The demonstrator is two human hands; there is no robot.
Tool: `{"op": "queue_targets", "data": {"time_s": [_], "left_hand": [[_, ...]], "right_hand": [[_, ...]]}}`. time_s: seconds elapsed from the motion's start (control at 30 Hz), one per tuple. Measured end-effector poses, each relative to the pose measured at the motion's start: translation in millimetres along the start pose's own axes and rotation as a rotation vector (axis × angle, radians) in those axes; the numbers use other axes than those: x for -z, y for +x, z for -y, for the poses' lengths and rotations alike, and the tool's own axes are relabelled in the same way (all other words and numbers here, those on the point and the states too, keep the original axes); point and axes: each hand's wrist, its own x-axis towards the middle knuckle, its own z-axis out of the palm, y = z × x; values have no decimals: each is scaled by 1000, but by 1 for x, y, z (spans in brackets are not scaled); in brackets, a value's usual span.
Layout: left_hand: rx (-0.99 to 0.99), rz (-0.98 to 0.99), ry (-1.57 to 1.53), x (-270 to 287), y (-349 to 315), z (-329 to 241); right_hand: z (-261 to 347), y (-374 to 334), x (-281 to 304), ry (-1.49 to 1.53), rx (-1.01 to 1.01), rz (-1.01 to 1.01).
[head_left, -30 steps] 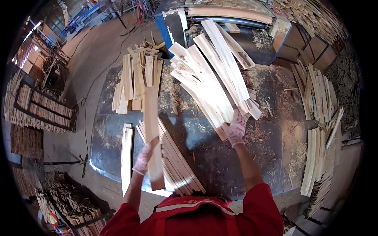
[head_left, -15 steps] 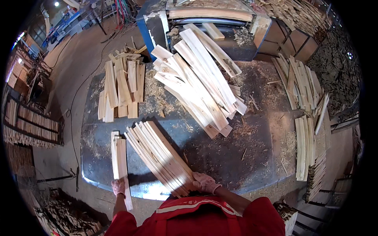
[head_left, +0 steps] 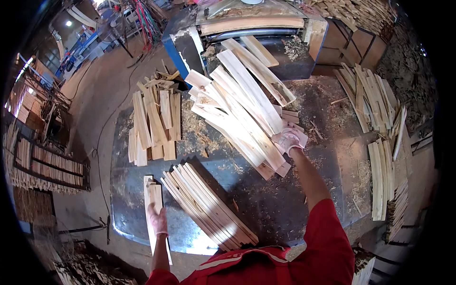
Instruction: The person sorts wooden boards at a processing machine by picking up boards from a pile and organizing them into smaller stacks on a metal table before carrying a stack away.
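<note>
My right hand [head_left: 289, 139], in a pale pinkish work glove, is closed around the near end of a wooden board in the loose pile [head_left: 237, 107] at the table's centre. My left hand [head_left: 157, 220], gloved alike, lies with fingers stretched out along two narrow boards [head_left: 153, 192] at the table's left front. Between my arms, a row of boards standing on edge [head_left: 202, 199] slants toward me, packed tightly side by side. Neither hand touches that row.
A dark metal table [head_left: 285, 209] strewn with shavings lies before me. Beyond it stands a machine with a roller [head_left: 251, 33]. Shorter boards [head_left: 154, 118] are heaped left; more boards [head_left: 380, 178] line the right edge. A cable [head_left: 97, 137] crosses the floor, near racked wood [head_left: 47, 161].
My right hand has left the row of edge-standing boards and reached forward to the central pile. The left hand has loosened and slid up along its boards. The view has shifted slightly.
</note>
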Motion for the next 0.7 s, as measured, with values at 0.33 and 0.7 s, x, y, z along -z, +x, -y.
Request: {"op": "queue_targets", "data": {"time_s": [0.33,0.7], "left_hand": [[-35,1003,-917,-189,-46,-169],[-279,241,-344,-62,-27,-10]], "right_hand": [[40,-223,-51,398,571,152],[-52,-10,-56,-206,168,-336]]}}
